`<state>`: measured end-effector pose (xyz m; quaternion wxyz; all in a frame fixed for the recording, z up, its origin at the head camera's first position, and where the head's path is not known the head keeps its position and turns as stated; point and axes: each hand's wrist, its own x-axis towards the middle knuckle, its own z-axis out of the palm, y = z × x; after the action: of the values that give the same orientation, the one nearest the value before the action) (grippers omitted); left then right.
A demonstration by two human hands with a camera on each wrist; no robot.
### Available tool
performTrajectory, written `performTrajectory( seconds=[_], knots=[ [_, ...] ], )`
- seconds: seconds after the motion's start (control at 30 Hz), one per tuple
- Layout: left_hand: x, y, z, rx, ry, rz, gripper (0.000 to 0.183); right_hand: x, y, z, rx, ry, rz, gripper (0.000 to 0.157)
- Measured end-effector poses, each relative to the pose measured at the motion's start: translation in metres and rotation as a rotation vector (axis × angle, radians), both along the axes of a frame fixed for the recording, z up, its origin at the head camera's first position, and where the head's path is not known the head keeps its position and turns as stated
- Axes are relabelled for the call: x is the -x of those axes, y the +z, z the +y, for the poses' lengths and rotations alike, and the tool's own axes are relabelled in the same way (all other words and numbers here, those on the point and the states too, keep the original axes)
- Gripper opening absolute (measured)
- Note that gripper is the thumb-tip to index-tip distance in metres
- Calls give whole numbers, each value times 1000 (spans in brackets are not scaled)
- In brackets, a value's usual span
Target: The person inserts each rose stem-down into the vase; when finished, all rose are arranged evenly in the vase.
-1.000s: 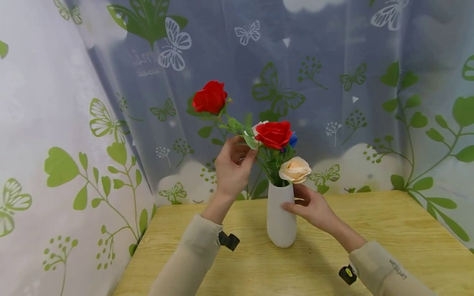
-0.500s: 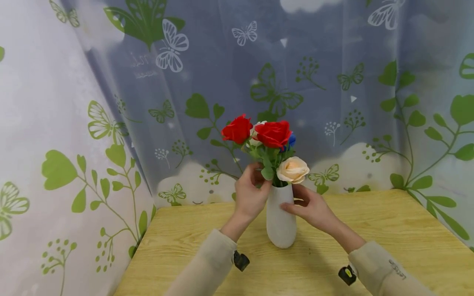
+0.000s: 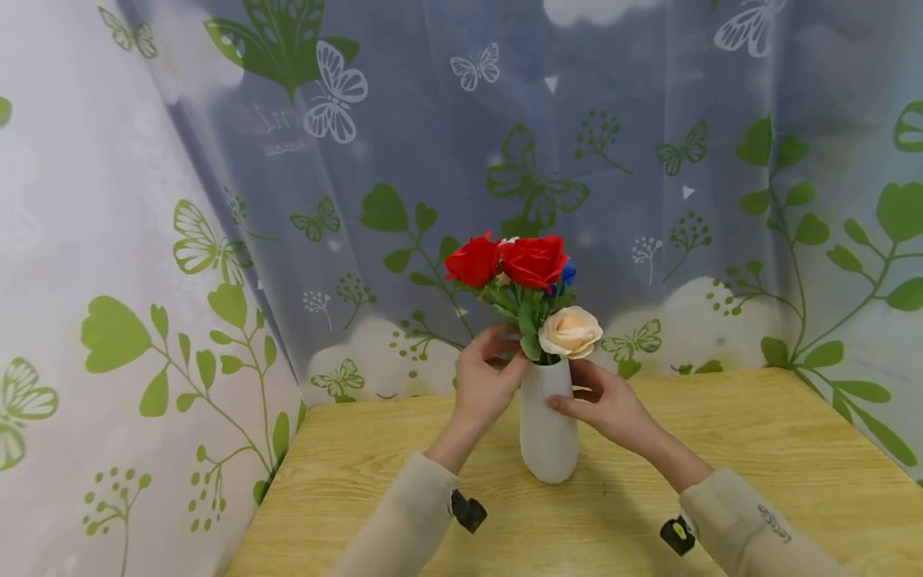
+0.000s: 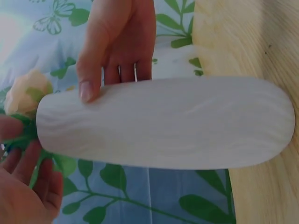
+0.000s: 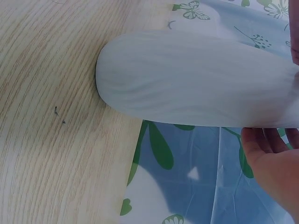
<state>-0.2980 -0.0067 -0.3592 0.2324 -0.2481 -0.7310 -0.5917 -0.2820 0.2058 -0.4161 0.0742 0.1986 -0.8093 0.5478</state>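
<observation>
A white vase stands upright on the table and holds several artificial roses. My right hand grips its upper right side, thumb on the front; the right wrist view shows fingertips at the vase's side. At the mouth, my left hand pinches the stem of the left red rose, with leaves partly hiding the fingers. A second red rose sits beside that bloom. Lower right is a cream rose; a blue flower and a white one peek out behind. The stems' lower ends are hidden inside the vase.
The wooden table has a light grain and ends at the back against a hanging cloth printed with butterflies and leaves. Similar cloth hangs at the left and right sides. Small dark specks lie on the wood near the vase base.
My left hand has come down and right with its red rose, whose stem went into the vase and whose bloom now touches the other red one. The right hand and vase stayed put.
</observation>
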Motion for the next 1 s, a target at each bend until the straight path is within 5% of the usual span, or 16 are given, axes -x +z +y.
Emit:
performTrajectory(
  seconds=[0.5,1.0],
  knots=[
    [5,18,-4,-105,80,44,11,-1,0,-1,7,-6,-5,68],
    [12,7,-9,64,0,91,10,0,0,0,7,-8,-13,68]
  ],
)
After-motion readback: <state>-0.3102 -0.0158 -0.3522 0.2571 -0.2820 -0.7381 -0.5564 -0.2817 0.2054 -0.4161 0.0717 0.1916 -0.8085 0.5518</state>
